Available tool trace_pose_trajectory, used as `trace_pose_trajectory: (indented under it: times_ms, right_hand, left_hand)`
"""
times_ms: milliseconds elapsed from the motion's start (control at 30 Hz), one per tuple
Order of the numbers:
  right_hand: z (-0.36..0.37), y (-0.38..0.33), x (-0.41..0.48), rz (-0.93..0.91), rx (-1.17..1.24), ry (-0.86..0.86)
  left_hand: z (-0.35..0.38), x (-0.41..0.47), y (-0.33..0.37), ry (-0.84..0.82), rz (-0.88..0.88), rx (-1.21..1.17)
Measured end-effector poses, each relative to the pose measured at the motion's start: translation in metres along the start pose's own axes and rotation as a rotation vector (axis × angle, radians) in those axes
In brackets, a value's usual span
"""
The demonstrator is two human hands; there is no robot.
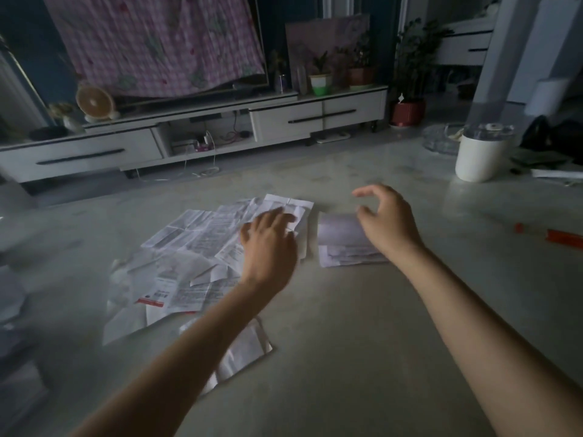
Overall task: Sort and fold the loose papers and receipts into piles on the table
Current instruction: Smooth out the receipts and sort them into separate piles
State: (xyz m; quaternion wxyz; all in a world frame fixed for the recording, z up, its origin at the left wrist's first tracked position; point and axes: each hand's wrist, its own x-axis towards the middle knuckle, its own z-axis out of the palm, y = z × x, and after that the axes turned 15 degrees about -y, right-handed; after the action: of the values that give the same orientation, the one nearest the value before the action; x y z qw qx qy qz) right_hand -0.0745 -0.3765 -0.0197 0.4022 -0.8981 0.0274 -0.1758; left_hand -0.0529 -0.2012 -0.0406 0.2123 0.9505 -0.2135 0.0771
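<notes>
many papers litter pale table before cabinet.

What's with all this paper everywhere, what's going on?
A person is sorting papers on a pale table. Their left hand, fingers straight, seems to rest on a loose spread of receipts and creased sheets. The right hand hangs over a small stack of folded papers, fingers loosely curled, holding nothing. Another folded sheet lies by the left forearm. Most papers are not yet piled.
</notes>
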Motion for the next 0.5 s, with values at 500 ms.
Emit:
trace_pose_trajectory:
  times_ms: [500]
  right_hand:
    - [0.029,-0.041,-0.024,0.014,0.163,-0.041]
  left_hand:
    - [-0.018,-0.009,-0.05,-0.273,-0.179,0.106]
